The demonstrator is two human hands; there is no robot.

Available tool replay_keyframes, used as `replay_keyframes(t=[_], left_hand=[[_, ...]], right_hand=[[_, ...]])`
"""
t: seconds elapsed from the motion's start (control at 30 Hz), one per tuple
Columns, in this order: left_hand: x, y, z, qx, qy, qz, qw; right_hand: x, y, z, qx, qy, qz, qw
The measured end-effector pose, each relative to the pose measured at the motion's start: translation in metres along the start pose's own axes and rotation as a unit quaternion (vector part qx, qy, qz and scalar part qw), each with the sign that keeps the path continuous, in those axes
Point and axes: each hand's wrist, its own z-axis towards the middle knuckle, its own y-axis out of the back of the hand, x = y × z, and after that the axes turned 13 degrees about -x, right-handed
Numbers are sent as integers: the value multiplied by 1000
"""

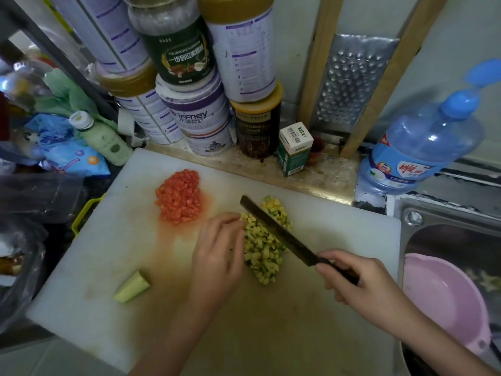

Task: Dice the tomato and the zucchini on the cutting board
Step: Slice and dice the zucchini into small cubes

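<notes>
Tomato bits [179, 197] sit in a red pile on the white cutting board [113, 240]. Zucchini bits [264, 245] lie beside them. The left hand [219, 256] rests flat against the zucchini. The right hand [352, 278] grips a knife [273, 229] over the pile. One zucchini chunk [132, 286] lies uncut.

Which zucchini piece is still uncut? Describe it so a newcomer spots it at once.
Start at the big white cutting board. On its near left part, left of the left hand, lies the zucchini end piece. Unlike the red diced tomato pile and the yellow-green diced zucchini pile farther back, it is one whole pale green wedge, lying alone.
</notes>
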Motion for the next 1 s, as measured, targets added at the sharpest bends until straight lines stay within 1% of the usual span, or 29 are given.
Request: replay_keyframes(t=[0.07,0.17,0.23,0.4,0.5,0.63,0.77,0.87,0.93,1.0], left_hand=[[-6,-9,-21,34,-82,12,996],[-3,-28,-42,111,-158,49,980],[-2,-36,-45,134,-172,74,973],[-4,-38,-46,136,-170,81,973],[-3,-36,-45,110,-154,86,978],[-7,-26,-32,63,-91,98,989],[-10,-17,-22,81,-14,106,991],[-4,-17,-20,98,57,105,988],[-1,-18,-17,118,72,114,984],[2,-14,-17,125,62,144,980]], right_hand=[[6,-5,3,0,-64,86,994],[17,-6,7,-11,-88,142,986],[22,-6,9,-23,-90,157,983],[28,-1,7,-47,-110,206,971],[30,1,5,-48,-115,219,968],[29,1,0,-44,-133,239,961],[24,-1,-6,-34,-154,237,959],[19,-3,-12,-24,-150,217,964],[16,-3,-17,-25,-144,197,970],[11,-4,-23,-28,-142,174,974]])
